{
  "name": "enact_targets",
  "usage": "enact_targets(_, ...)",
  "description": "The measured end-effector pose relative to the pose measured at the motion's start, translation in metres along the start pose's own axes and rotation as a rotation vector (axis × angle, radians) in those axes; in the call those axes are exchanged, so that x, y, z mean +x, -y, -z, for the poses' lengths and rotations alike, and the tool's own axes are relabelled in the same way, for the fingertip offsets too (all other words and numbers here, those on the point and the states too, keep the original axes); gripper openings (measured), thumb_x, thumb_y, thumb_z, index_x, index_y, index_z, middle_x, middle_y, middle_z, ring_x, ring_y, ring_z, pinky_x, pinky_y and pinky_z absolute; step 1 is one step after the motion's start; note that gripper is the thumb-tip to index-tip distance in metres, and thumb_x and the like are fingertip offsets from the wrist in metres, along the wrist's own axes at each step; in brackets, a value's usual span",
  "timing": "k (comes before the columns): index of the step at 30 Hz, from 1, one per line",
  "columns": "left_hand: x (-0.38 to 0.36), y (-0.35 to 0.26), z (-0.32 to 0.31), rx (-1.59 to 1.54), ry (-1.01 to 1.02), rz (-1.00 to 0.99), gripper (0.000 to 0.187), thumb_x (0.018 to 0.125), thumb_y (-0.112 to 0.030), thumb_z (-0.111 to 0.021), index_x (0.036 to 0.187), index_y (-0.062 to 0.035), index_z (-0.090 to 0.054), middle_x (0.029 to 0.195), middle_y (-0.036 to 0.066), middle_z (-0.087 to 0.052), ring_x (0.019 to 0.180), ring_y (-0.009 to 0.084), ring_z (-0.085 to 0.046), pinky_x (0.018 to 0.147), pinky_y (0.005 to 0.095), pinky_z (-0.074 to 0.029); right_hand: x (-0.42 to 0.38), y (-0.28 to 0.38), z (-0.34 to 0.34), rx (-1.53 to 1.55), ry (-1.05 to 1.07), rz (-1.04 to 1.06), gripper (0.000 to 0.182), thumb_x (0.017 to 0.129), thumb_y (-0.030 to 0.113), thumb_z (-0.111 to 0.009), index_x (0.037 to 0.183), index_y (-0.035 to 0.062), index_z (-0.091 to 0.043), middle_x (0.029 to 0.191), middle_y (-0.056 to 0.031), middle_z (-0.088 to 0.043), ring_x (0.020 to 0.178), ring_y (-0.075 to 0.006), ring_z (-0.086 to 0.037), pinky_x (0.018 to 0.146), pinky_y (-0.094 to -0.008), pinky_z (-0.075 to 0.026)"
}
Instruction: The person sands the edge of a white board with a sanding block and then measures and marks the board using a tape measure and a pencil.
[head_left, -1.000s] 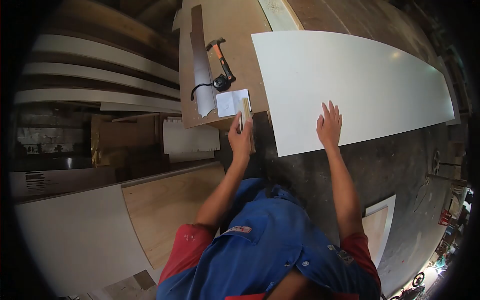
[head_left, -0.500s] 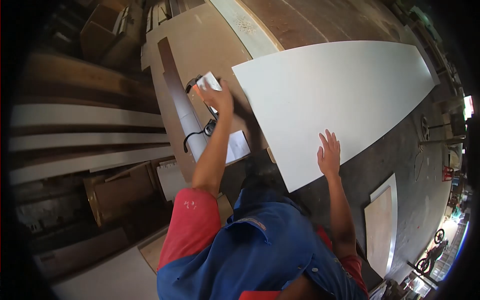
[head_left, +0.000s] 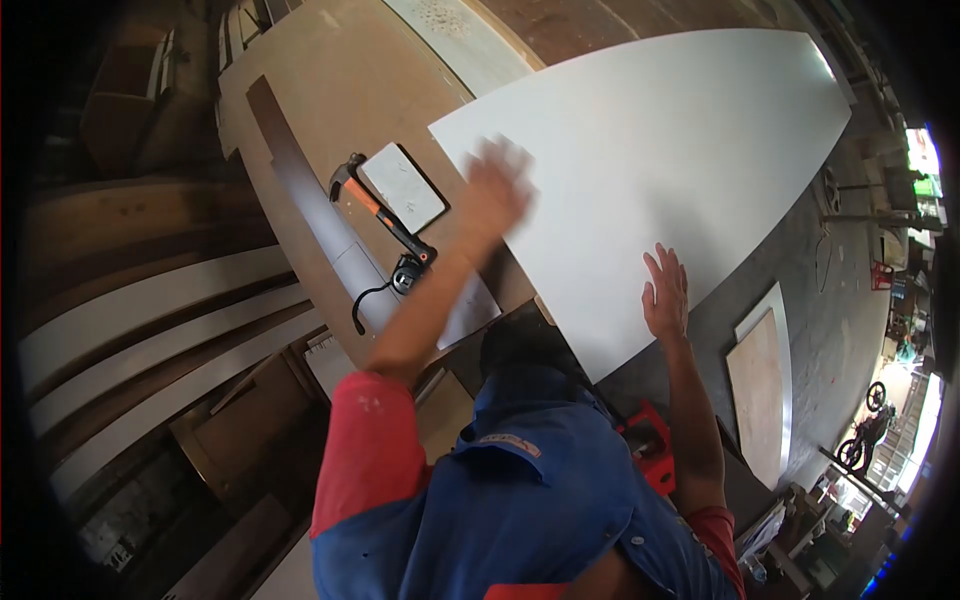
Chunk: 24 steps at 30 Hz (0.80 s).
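Observation:
A large white panel (head_left: 640, 130) with a curved far side lies in front of me. My left hand (head_left: 497, 190) is blurred over its left edge, fingers apart and nothing seen in them. Over the near right edge of the panel, my right hand (head_left: 666, 292) has its fingers stretched out and holds nothing. Left of the panel, a flat white rectangular item (head_left: 405, 188) with a dark edge rests on the brown board (head_left: 350, 75). Beside it lies a claw hammer (head_left: 378, 210) with an orange and black handle. A tape measure (head_left: 406, 276) with a black strap sits at the handle's end.
A long strip (head_left: 310, 200) runs along the brown board's left side. Stacked boards (head_left: 170, 330) fill the left. On the floor at right is a wood-faced panel (head_left: 760, 390). A red object (head_left: 655, 465) stands beside me, and a motorcycle (head_left: 865, 425) is far right.
My left hand has let go of the white item and swung right to the panel, uncovering the hammer. My right hand stays over the panel. The view has shifted.

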<state>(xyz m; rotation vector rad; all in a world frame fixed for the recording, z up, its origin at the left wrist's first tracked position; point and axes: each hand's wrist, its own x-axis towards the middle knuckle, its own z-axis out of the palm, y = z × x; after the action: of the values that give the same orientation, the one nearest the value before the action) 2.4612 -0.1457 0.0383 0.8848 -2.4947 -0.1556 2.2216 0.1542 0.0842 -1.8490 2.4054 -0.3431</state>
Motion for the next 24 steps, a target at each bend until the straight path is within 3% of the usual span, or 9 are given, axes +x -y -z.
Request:
enact_targets(1,0.017,0.043,-0.005,0.142,0.062,0.101,0.057,0.097,-0.043,-0.053,0.147,-0.0168,-0.052,0.157,0.019,-0.042,0.147,0.0422,-0.031,0.119,0.0603,-0.024,-0.002,-0.001,0.0,0.004,-0.007,0.011,0.053,0.095,0.014,-0.052,0.147,0.0148,-0.049,0.16,-0.0111,-0.038,0.148,-0.038,-0.034,0.119,-0.0578,-0.027)
enact_targets(4,0.046,0.112,-0.007,0.184,-0.046,0.315,0.057,0.101,-0.041,-0.045,0.146,-0.0068,-0.05,0.153,0.028,-0.041,0.142,0.0539,-0.033,0.116,0.0675,-0.023,-0.002,-0.003,-0.002,0.001,-0.004,0.013,0.053,0.095,0.014,-0.052,0.148,0.015,-0.048,0.159,-0.0114,-0.038,0.147,-0.0379,-0.034,0.119,-0.0579,-0.028)
enact_targets(7,0.047,0.104,-0.007,0.318,-0.133,0.165,0.054,0.102,-0.037,-0.042,0.147,-0.0079,-0.049,0.155,0.029,-0.038,0.144,0.0527,-0.032,0.116,0.0681,-0.022,-0.001,-0.004,-0.004,-0.028,-0.014,0.023,0.053,0.096,0.015,-0.053,0.149,0.0156,-0.047,0.159,-0.011,-0.039,0.147,-0.0366,-0.034,0.118,-0.057,-0.028)
enact_targets(8,0.04,0.083,-0.005,0.303,-0.014,0.15,0.055,0.101,-0.033,-0.043,0.148,-0.0052,-0.047,0.156,0.03,-0.035,0.145,0.051,-0.03,0.116,0.0683,-0.022,0.0,-0.005,-0.005,-0.027,-0.014,0.023,0.053,0.096,0.015,-0.053,0.149,0.0156,-0.047,0.159,-0.011,-0.039,0.147,-0.0366,-0.034,0.118,-0.057,-0.028)
enact_targets(13,-0.037,-0.055,-0.004,-0.032,0.03,0.041,0.059,0.098,-0.028,-0.049,0.149,0.0013,-0.042,0.156,0.032,-0.033,0.148,0.049,-0.027,0.119,0.0625,-0.024,-0.003,-0.01,-0.009,-0.033,-0.076,0.085,0.052,0.096,0.018,-0.054,0.148,0.0166,-0.048,0.158,-0.01,-0.04,0.146,-0.0359,-0.036,0.117,-0.0563,-0.03)
enact_targets(17,-0.099,-0.171,0.014,-0.11,0.119,0.038,0.06,0.097,-0.025,-0.052,0.149,0.0019,-0.042,0.158,0.03,-0.032,0.148,0.0484,-0.027,0.12,0.0605,-0.024,-0.005,-0.016,-0.009,0.053,-0.166,0.137,0.052,0.094,0.02,-0.059,0.145,0.0157,-0.051,0.157,-0.0107,-0.042,0.145,-0.0379,-0.035,0.116,-0.057,-0.031)
enact_targets(21,-0.167,-0.272,0.026,-0.143,0.162,-0.01,0.065,0.093,-0.022,-0.058,0.151,0.0004,-0.039,0.16,0.026,-0.031,0.149,0.0461,-0.026,0.12,0.0598,-0.022,-0.017,-0.03,-0.018,0.252,-0.177,0.172,0.06,0.082,0.023,-0.074,0.139,0.0169,-0.057,0.155,-0.0132,-0.045,0.144,-0.0421,-0.037,0.117,-0.0594,-0.028)
enact_targets(24,-0.216,-0.333,0.044,-0.244,0.414,-0.087,0.067,0.092,-0.02,-0.063,0.152,-0.0021,-0.041,0.161,0.023,-0.032,0.151,0.0439,-0.025,0.121,0.0577,-0.021,-0.062,-0.04,-0.021,0.407,-0.171,0.248,0.052,0.081,0.022,-0.074,0.131,0.0168,-0.063,0.151,-0.014,-0.049,0.144,-0.0415,-0.038,0.119,-0.0584,-0.026)
